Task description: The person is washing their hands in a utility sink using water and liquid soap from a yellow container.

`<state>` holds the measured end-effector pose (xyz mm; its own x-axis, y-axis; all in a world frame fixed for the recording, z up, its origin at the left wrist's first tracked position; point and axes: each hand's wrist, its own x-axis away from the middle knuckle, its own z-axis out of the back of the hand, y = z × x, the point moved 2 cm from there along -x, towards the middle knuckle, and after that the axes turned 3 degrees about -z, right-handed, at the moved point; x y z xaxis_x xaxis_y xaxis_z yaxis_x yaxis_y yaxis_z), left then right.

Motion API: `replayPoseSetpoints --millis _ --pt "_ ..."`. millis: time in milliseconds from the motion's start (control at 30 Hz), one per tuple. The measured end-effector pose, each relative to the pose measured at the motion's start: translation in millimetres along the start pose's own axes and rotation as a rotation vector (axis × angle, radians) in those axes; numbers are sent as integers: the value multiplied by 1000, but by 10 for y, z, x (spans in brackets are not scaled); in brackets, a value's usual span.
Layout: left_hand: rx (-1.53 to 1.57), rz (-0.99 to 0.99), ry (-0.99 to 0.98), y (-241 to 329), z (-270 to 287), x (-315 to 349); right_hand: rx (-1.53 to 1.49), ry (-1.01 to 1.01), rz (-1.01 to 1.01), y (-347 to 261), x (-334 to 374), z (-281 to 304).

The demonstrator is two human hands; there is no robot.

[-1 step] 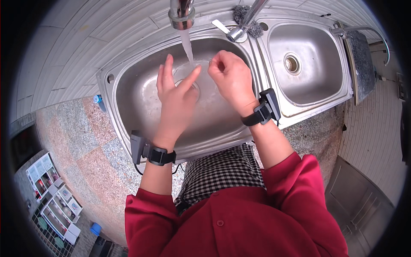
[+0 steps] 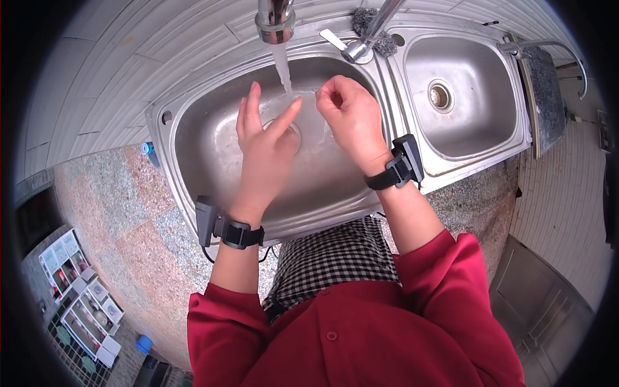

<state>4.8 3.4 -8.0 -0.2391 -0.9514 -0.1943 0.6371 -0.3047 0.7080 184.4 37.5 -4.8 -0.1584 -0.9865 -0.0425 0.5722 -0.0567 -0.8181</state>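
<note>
My left hand (image 2: 264,151) hovers over the larger steel sink basin (image 2: 206,164), its fingers spread and its palm partly smeared. Nothing shows in its grasp. A stream of water (image 2: 282,71) falls from the tap (image 2: 275,26) just beyond the left fingertips and thumb. To the right, also above the basin, my right hand (image 2: 354,119) is curled closed, with a dark gap between thumb and forefinger. What its fingers hold, if anything, is hidden. Behind the hands, the basin's drain (image 2: 289,135) is partly covered by the left hand.
A lever handle (image 2: 342,46) rises on the sink rim beside dark scouring pads (image 2: 385,45). The smaller basin (image 2: 474,126) with its drain lies right. A dark stone slab (image 2: 541,97) stands past it. A blue-capped item (image 2: 148,149) is left of the sink.
My right hand has shifted very slightly to the right. My left hand and the running water look the same.
</note>
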Motion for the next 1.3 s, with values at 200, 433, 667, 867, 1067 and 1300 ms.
replayPoseSetpoints --millis 200,433,667,867,1067,1300 --pt "460 291 -135 -5 59 -17 -275 -70 19 -157 158 1" --pt "616 306 -203 76 78 -13 108 80 397 -310 157 -13" --pt "1372 580 -124 67 87 -145 24 -34 -17 9 -2 62" --pt "1848 682 -20 28 -3 -299 -39 -107 -118 76 131 -24" --pt "1891 646 -42 75 -65 -376 -123 -45 2 -193 178 26" --pt "1955 596 -150 135 -49 -380 -258 -4 6 -293 148 -31"
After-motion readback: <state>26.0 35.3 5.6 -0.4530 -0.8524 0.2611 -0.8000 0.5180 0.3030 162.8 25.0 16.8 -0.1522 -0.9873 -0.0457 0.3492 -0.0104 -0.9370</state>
